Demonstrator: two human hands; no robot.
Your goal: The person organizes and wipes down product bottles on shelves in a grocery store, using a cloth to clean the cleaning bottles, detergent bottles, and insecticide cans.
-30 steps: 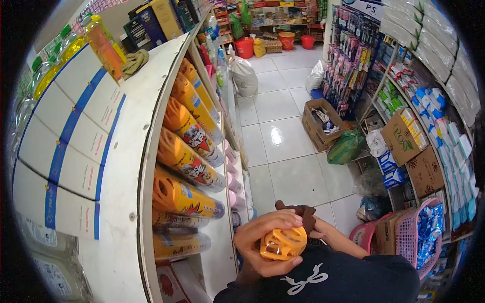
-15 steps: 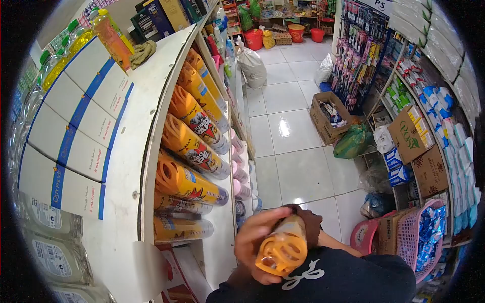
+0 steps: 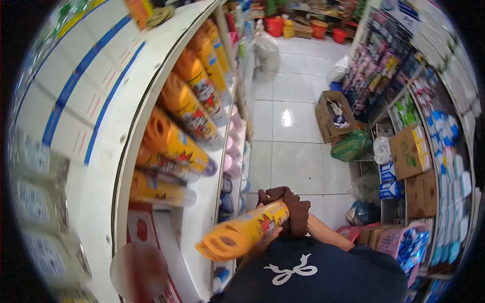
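Note:
I hold an orange spray can (image 3: 242,233) close to my chest; it lies tilted, its orange cap pointing left and down toward the shelf. My left hand (image 3: 263,243) grips it from beneath and shows only as a few fingers under the can. My right hand (image 3: 311,225) clutches a brown cloth (image 3: 292,208) that wraps the can's far end; the cloth covers the fingers, leaving the wrist and forearm visible.
A white shelf (image 3: 126,151) on the left carries a row of matching orange spray cans (image 3: 174,144), with pink bottles (image 3: 232,164) below. On the tiled floor are an open cardboard box (image 3: 333,116), a green bag (image 3: 352,146) and a pink basket (image 3: 399,242). Stocked racks line the right.
The can has swung from cap-toward-me to lying sideways, cap pointing left. The brown cloth moved onto its far end. My head turned, blurring the shelf.

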